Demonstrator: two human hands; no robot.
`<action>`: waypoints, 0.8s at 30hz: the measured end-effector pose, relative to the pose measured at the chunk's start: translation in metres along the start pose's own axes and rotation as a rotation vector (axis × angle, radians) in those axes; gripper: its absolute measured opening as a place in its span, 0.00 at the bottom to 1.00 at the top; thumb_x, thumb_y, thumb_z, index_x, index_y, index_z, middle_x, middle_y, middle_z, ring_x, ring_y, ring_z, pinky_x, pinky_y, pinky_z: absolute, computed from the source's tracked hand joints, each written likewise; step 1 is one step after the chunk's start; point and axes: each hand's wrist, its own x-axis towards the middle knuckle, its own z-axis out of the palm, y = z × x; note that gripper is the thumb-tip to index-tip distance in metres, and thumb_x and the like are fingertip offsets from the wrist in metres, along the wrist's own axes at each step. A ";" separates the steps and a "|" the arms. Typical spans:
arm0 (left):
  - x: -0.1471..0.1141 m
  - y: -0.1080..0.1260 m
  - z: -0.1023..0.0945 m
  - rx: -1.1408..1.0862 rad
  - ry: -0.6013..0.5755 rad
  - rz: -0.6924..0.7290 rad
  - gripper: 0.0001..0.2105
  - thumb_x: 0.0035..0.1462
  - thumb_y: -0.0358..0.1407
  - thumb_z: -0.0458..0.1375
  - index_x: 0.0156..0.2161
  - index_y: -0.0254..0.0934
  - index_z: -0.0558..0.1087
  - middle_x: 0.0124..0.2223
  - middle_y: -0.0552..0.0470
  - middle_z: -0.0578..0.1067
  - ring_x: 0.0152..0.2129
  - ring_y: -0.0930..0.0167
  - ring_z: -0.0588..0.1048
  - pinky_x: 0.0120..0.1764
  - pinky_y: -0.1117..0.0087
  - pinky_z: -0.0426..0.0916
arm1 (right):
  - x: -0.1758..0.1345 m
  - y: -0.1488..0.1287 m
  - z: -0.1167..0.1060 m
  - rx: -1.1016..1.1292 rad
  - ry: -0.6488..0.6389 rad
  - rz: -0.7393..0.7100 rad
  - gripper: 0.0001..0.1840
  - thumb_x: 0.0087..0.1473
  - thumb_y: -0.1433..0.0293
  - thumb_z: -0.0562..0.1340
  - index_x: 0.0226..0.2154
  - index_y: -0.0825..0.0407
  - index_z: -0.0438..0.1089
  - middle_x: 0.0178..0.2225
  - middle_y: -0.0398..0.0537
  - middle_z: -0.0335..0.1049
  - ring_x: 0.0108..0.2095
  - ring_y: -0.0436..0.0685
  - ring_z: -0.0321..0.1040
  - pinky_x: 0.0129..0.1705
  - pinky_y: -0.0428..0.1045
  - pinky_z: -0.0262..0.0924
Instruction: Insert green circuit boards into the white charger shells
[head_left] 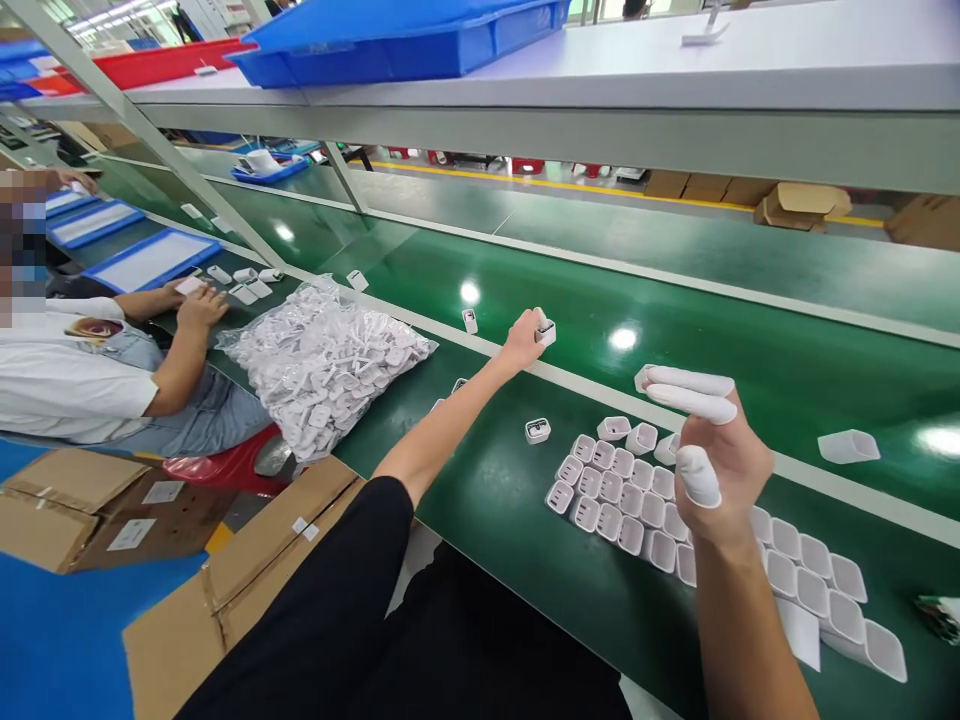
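My left hand point(525, 340) reaches out over the pale edge strip of the green belt, its fingers closed around a small white plastic housing point(546, 334) with a dark opening. My right hand point(709, 440) is raised above rows of white housings point(631, 500), wearing white finger cots. Its fingers are stretched out, with the thumb apart. A small white piece point(643, 378) shows at its fingertips; I cannot tell whether they touch it. Between the hands, a single housing point(538, 431) with parts inside lies on the dark green bench point(487, 470).
A clear bag of white parts point(322, 360) sits left on the bench. Beyond it, a co-worker's hands point(199, 300) handle a white piece. Loose housings lie on the belt point(735, 360). An overhead shelf point(600, 85) carries a blue tray point(397, 50). Cardboard boxes point(247, 600) stand below.
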 end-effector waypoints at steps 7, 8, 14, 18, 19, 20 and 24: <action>0.030 -0.030 0.001 0.121 -0.027 -0.215 0.15 0.75 0.46 0.64 0.55 0.37 0.77 0.53 0.45 0.80 0.42 0.69 0.80 0.47 0.63 0.81 | -0.002 0.004 -0.004 -0.084 -0.045 -0.013 0.20 0.71 0.54 0.65 0.59 0.38 0.82 0.58 0.57 0.79 0.61 0.77 0.75 0.61 0.79 0.72; 0.031 -0.032 -0.010 0.148 0.033 -0.236 0.15 0.75 0.46 0.63 0.56 0.36 0.76 0.54 0.43 0.79 0.43 0.68 0.80 0.49 0.61 0.80 | -0.001 0.005 -0.005 -0.086 -0.038 -0.018 0.20 0.70 0.54 0.65 0.59 0.38 0.83 0.58 0.57 0.79 0.61 0.78 0.75 0.61 0.79 0.72; 0.040 -0.055 -0.106 0.344 0.412 -0.458 0.18 0.69 0.35 0.65 0.56 0.26 0.69 0.64 0.22 0.68 0.66 0.45 0.67 0.71 0.41 0.60 | 0.010 0.011 -0.018 -0.203 0.115 -0.039 0.17 0.70 0.52 0.66 0.54 0.37 0.85 0.53 0.56 0.81 0.55 0.76 0.79 0.56 0.76 0.76; 0.038 -0.065 -0.129 0.390 0.473 -0.508 0.24 0.61 0.33 0.69 0.57 0.26 0.68 0.69 0.18 0.61 0.70 0.39 0.59 0.73 0.36 0.53 | 0.019 0.014 -0.034 -0.318 0.194 -0.038 0.16 0.73 0.53 0.64 0.51 0.39 0.85 0.49 0.53 0.83 0.54 0.73 0.80 0.56 0.73 0.76; 0.039 -0.062 -0.124 0.408 0.470 -0.456 0.23 0.63 0.35 0.68 0.58 0.27 0.68 0.70 0.20 0.61 0.71 0.39 0.59 0.74 0.37 0.52 | 0.021 0.014 -0.037 -0.329 0.216 -0.039 0.16 0.73 0.53 0.63 0.50 0.40 0.85 0.47 0.53 0.83 0.54 0.72 0.80 0.56 0.72 0.76; 0.039 -0.057 -0.115 0.423 0.446 -0.375 0.21 0.65 0.36 0.67 0.58 0.29 0.69 0.69 0.22 0.62 0.71 0.41 0.59 0.74 0.38 0.52 | 0.021 0.015 -0.041 -0.341 0.236 -0.039 0.17 0.73 0.53 0.63 0.49 0.40 0.85 0.45 0.53 0.83 0.53 0.71 0.81 0.56 0.72 0.75; 0.039 -0.009 -0.049 0.285 0.078 0.054 0.07 0.68 0.35 0.65 0.47 0.36 0.75 0.55 0.38 0.73 0.54 0.54 0.74 0.63 0.51 0.69 | 0.021 0.023 -0.060 -0.479 0.292 0.010 0.16 0.73 0.54 0.64 0.47 0.44 0.84 0.45 0.51 0.84 0.50 0.67 0.81 0.55 0.66 0.74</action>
